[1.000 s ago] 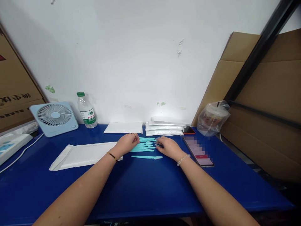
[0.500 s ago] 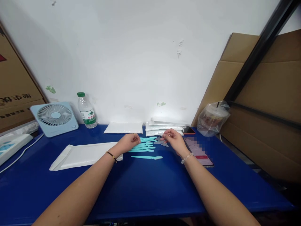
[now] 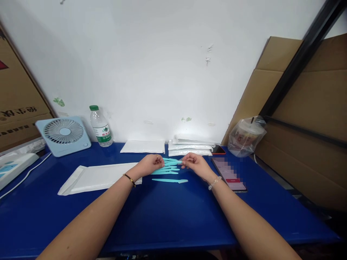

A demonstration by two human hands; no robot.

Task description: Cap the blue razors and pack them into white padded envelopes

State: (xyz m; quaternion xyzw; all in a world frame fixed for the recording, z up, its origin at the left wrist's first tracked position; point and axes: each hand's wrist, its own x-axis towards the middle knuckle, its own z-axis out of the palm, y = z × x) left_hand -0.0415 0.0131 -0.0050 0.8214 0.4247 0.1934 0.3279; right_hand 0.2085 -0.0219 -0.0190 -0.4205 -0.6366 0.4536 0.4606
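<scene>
A: What's held in the L hand [image 3: 148,164]?
B: A turquoise tool [image 3: 173,163], lying L to R btwn the two hands. L grip is closed on its L end, thumb & fingers pinched.
A: And the R hand [image 3: 197,166]?
B: Grip pinched too, at the R tip of the same tool; whether anything else is held there can't be told.
A: Others?
B: A row of turquoise tools [image 3: 166,173] is laid on the blue tabletop [image 3: 168,216], just on the near side of the hands. A lone turquoise tool [image 3: 170,180] is set nearer, apart.
A: Surroundings?
B: Long white pkt [image 3: 100,177] on L, partly hidden by L wrist; white pkts [image 3: 189,148] stacked far; phone [image 3: 230,177] laid R.
</scene>
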